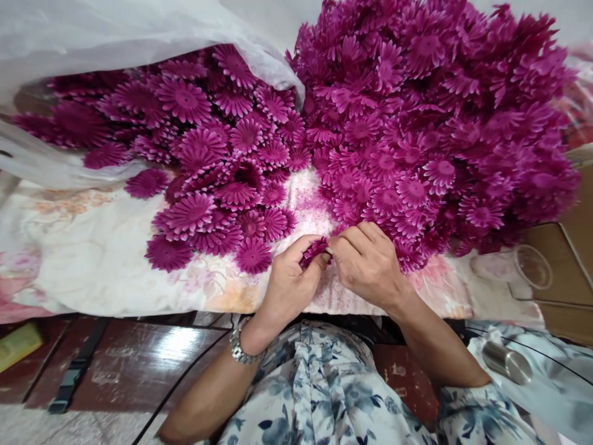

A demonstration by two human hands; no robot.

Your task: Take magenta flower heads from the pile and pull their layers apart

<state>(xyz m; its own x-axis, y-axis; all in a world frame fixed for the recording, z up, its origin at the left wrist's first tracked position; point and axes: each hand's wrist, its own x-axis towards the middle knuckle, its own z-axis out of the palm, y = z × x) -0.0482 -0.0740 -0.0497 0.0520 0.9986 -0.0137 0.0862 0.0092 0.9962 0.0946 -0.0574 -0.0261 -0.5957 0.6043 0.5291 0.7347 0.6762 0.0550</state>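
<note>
My left hand (288,279), with a metal watch at the wrist, and my right hand (365,259) meet near the front edge of the cloth-covered table (92,266). Both pinch one magenta fabric flower (315,250) between their fingertips. Flat single flower layers (217,154) lie spread just ahead and to the left, partly spilling from a clear plastic bag (92,37). A tall heap of fuller magenta flowers (440,117) rises ahead and to the right, touching my right hand's knuckles.
A clear plastic cup (532,267) lies on a cardboard piece (569,259) at the right. A steel cylinder (507,363) rests on fabric at lower right. A yellow object (18,345) sits on the dark floor at lower left.
</note>
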